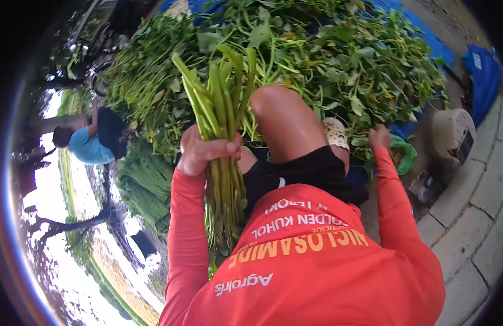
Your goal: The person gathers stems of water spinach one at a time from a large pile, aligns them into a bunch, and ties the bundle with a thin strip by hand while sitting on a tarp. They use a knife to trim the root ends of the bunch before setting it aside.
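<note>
My left hand [208, 152] is wrapped round a thick bunch of green stalks [221, 108], thumb across the front. The cut ends point up and away, and the long stems hang down beside my left forearm toward my lap. Low on the right, my right hand [378, 137] is beside a small green plastic bag [408, 155] with small brownish things inside. Its fingers are too small and partly hidden to tell what they hold, if anything. A large heap of leafy green vines [338, 60] spreads in front of my knees.
Blue sheeting [433, 41] shows under the heap. To the right stand a pale plastic container [452, 133], a clear plastic bag [425, 185] and a blue folded cloth [484, 76]. Green netting [148, 185] lies at left, near a person in a light blue shirt [88, 146].
</note>
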Tool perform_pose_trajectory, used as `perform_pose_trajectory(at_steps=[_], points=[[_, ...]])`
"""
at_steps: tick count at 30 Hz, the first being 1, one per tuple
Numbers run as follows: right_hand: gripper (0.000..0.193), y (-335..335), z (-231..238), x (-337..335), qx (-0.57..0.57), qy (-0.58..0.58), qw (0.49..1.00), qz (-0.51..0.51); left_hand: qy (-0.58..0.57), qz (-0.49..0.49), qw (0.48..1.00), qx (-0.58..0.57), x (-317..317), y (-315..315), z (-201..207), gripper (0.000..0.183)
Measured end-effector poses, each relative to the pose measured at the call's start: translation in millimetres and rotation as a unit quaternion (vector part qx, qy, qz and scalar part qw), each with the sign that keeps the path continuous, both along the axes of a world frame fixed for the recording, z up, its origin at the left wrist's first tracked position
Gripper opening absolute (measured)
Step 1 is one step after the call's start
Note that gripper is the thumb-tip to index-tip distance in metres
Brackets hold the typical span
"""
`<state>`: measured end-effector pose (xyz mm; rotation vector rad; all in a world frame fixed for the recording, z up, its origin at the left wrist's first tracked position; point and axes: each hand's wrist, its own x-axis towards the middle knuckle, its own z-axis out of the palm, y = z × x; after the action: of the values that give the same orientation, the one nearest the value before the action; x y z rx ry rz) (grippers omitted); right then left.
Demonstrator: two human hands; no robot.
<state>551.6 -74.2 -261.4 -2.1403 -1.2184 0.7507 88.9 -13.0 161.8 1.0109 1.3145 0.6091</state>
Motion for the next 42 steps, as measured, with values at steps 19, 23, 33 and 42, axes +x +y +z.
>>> perform_pose_trajectory(at_steps=[19, 23, 33, 42], points=[[0.036, -85, 111, 76, -0.043, 0.094, 0.992, -0.066, 0.004, -0.158, 0.987, 0.014, 91, 17, -43, 0.039], [0.023, -79, 228, 32, 0.063, 0.303, 0.946, -0.096, 0.023, -0.171, 0.983, 0.054, 106, 12, -49, 0.038], [0.031, -49, 334, -24, 0.141, 0.376, 0.915, 0.034, 0.059, -0.203, 0.977, 0.036, 112, 15, -62, 0.046], [0.038, -49, 349, -46, 0.109, 0.217, 0.937, 0.252, 0.033, -0.156, 0.985, 0.062, 114, 9, -48, 0.049]])
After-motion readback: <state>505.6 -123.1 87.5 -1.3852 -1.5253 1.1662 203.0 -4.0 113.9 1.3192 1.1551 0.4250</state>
